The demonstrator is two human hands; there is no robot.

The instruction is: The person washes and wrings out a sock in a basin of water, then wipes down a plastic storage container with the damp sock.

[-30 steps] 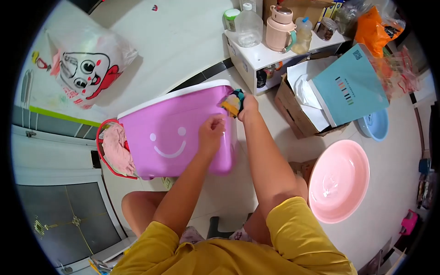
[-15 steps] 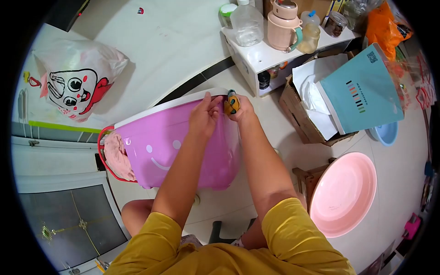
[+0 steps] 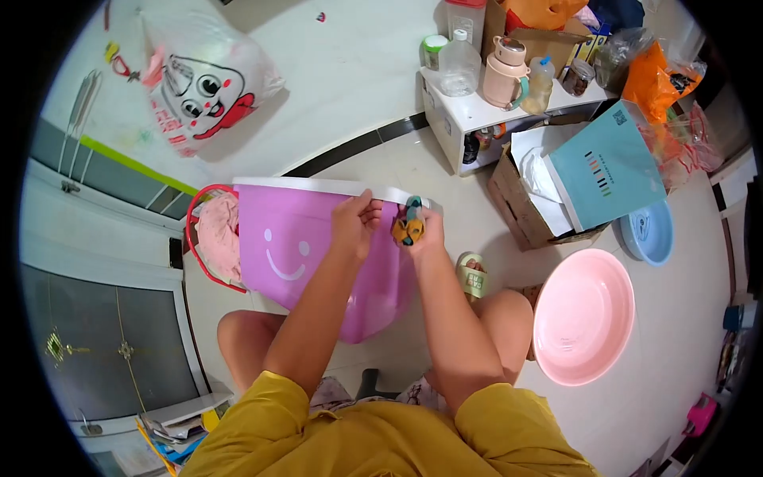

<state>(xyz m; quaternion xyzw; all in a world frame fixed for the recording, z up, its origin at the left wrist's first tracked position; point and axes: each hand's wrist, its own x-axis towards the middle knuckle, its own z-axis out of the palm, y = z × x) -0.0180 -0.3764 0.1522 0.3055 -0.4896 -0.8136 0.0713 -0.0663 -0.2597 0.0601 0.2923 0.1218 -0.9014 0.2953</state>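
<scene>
A pink-purple plastic bin (image 3: 318,262) with a white rim and a printed smiling face stands between my knees. At the right end of its rim, my right hand (image 3: 429,230) is closed round a bunched yellow and dark green cloth (image 3: 408,227). My left hand (image 3: 354,222) is at the rim just left of the cloth, its fingers bent and its thumb up; whether it pinches the rim is hard to make out. The bin leans, its lower right corner toward me.
Left of the bin is a red-rimmed basket (image 3: 191,230) with pink cloth. A pink basin (image 3: 584,318), a blue basin (image 3: 648,232) and a cardboard box (image 3: 509,199) are at right. Bottles stand on a white shelf (image 3: 469,110). A slippered foot (image 3: 472,277) shows beside the bin.
The bin has turned and tilted, its lower right corner now nearer me. Both hands have moved with its rim. The view has shifted, and the slippered foot now shows.
</scene>
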